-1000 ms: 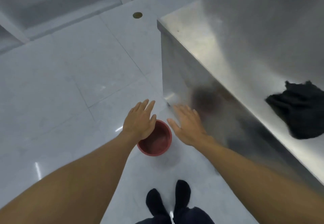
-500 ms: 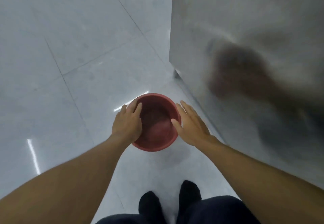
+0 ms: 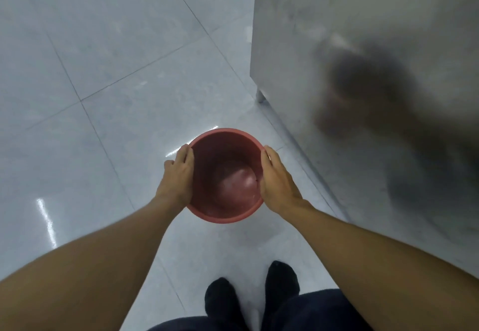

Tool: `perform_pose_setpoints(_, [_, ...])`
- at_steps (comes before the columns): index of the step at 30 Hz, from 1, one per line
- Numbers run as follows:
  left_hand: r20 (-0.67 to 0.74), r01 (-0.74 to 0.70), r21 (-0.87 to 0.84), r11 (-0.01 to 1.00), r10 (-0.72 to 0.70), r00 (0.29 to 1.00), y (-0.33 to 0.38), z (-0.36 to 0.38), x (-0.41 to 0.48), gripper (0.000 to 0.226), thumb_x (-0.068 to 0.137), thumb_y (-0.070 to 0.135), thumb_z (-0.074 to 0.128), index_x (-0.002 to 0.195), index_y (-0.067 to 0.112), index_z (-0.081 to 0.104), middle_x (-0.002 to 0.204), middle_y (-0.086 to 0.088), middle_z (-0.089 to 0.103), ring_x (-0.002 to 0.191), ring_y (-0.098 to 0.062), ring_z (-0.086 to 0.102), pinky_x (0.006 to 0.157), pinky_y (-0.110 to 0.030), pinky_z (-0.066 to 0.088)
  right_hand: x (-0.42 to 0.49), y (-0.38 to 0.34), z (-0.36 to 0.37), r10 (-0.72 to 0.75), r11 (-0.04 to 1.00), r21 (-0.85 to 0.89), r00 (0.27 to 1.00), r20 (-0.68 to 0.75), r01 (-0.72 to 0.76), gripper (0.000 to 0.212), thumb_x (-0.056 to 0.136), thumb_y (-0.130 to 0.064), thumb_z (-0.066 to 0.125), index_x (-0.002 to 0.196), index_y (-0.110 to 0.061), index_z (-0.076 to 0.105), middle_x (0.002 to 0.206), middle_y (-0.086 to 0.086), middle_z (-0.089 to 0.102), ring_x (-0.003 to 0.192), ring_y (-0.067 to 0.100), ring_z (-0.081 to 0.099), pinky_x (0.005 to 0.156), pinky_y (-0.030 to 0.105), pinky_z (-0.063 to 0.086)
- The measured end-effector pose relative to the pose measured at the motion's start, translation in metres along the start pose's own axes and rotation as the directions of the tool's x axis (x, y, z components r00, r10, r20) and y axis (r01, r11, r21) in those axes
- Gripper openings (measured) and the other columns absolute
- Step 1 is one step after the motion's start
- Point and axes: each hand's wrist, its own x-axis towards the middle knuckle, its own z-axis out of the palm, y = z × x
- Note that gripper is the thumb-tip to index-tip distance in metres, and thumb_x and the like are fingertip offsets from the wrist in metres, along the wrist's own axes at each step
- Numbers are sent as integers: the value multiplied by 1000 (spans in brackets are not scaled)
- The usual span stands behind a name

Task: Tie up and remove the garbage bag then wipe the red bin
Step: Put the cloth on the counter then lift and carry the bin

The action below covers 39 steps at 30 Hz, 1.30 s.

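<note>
While your left hand (image 3: 178, 177) and right hand (image 3: 277, 185) grip the bin (image 3: 223, 131), a glossy grey floor (image 3: 103, 58) lies below, a steel cabinet (image 3: 337, 19) beside.

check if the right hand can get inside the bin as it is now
Probably yes: the right hand holds the bin at its rim, and nothing covers the open top.

The bin (image 3: 220, 154) stands on the floor (image 3: 116, 71), mid-view; the left hand (image 3: 178, 175) lies against its left wall, the right hand (image 3: 277, 183) against its right wall; a metal cabinet (image 3: 337, 19) stands to the right of the bin - near, not touching - its corner leg (image 3: 260, 96) beyond the bin; the person's feet (image 3: 220, 297) are on the near side.
</note>
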Motion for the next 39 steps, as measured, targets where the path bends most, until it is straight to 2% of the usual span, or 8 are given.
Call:
perform_pose_setpoints(3, [13, -33, -122, 992, 35, 999, 5, -25, -16, 77, 80, -16, 52, 153, 4, 36, 161, -16, 27, 116, -49, 51, 95, -51, 50, -22, -18, -22, 83, 996, -42, 997, -2, -83, 78, 94, 5, 57, 160, -12, 18, 166, 5, 17, 137, 26, 46, 106, 33, 45])
perform_pose_setpoints(7, [93, -12, -78, 997, 20, 995, 17, -66, -51, 81, 85, -2, 63, 158, 7, 28, 168, -14, 13, 134, -47, 43, 102, -46, 48, -53, -48, -60, 126, 990, -65, 992, 7, -125, 71, 97, 4, 56, 158, -8, 23, 164, 7, 24, 131, 28, 54, 101, 31, 47])
perform_pose_setpoints(13, [235, 3, -136, 991, 29, 972, 27, -124, -119, 84, 88, 9, 63, 161, 18, 21, 167, -7, 16, 132, -40, 53, 104, -41, 46, -102, -79, -130, 156, 983, -93, 988, -3, -155, 68, 95, 5, 57, 156, -7, 30, 152, 11, 42, 119, 27, 59, 96, 30, 48])
perform_pose_setpoints(20, [68, -101, -198, 975, 116, 991, 45, -223, -213, 87, 84, -2, 54, 162, 20, 22, 163, -2, 25, 124, -36, 57, 99, -35, 46, -185, -135, -221, 134, 991, -3, 988, -77, -135, 66, 96, 4, 54, 157, -10, 32, 148, 11, 44, 118, 28, 58, 102, 33, 48])
perform_pose_setpoints(26, [-30, -222, -75, 972, 221, 975, 69, -290, -278, 84, 90, -1, 55, 163, 12, 15, 167, -6, 16, 120, -41, 58, 102, -48, 49, -265, -167, -268, 95, 995, 43, 965, -245, -87, 64, 96, 6, 45, 157, -10, 32, 155, 6, 39, 126, 27, 53, 109, 38, 43])
perform_pose_setpoints(32, [-92, -380, -51, 924, 374, 923, 93, -311, -342, 73, 90, -7, 56, 156, 4, 30, 161, -15, 28, 129, -44, 53, 103, -51, 49, -360, -176, -277, 162, 987, 68, 907, -389, -147, 70, 93, 9, 44, 159, -7, 26, 160, 10, 33, 138, 29, 43, 114, 39, 38])
perform_pose_setpoints(36, [-88, -493, 36, 869, 494, 865, 115, -308, -390, 79, 85, -4, 52, 159, 7, 27, 161, -16, 28, 111, -49, 58, 97, -55, 50, -430, -171, -274, 247, 969, 115, 853, -460, -219, 67, 94, 8, 45, 157, -7, 29, 156, 10, 38, 135, 27, 44, 113, 37, 40])
perform_pose_setpoints(39, [-67, -563, 66, 824, 567, 821, 140, -300, -418, 81, 84, -7, 50, 160, 7, 25, 162, -16, 26, 112, -48, 57, 99, -54, 48, -481, -158, -273, 316, 949, 151, 806, -501, -278, 65, 95, 8, 46, 157, -7, 30, 153, 10, 41, 133, 26, 46, 112, 36, 41])
